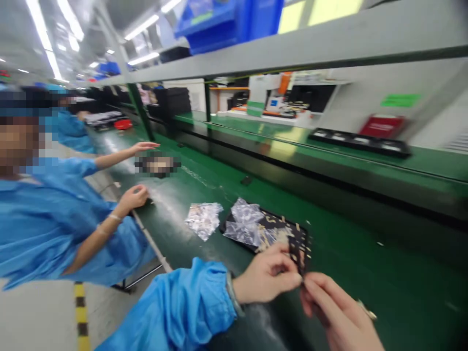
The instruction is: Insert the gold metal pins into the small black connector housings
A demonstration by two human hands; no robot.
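My left hand [268, 274], in a blue sleeve, pinches a thin dark strip [295, 251] between thumb and fingers over the near edge of a black tray. Close beside it on the right, my right hand [331, 304] has its thumb and forefinger pressed together at the strip's lower end; whatever small piece lies between those fingertips is hidden. The black tray [270, 218] carries many small beige pieces and crumpled clear plastic bags [243, 222]. Left of the tray, another clear bag [204, 219] with small pieces inside lies on the green table [351, 265].
At the left, a person in blue [84, 214] has both hands over the table by a blurred dark item. A red dish [123, 125] sits farther back. A raised green shelf holds a long black tray [360, 141]; blue bins [234, 24] are overhead.
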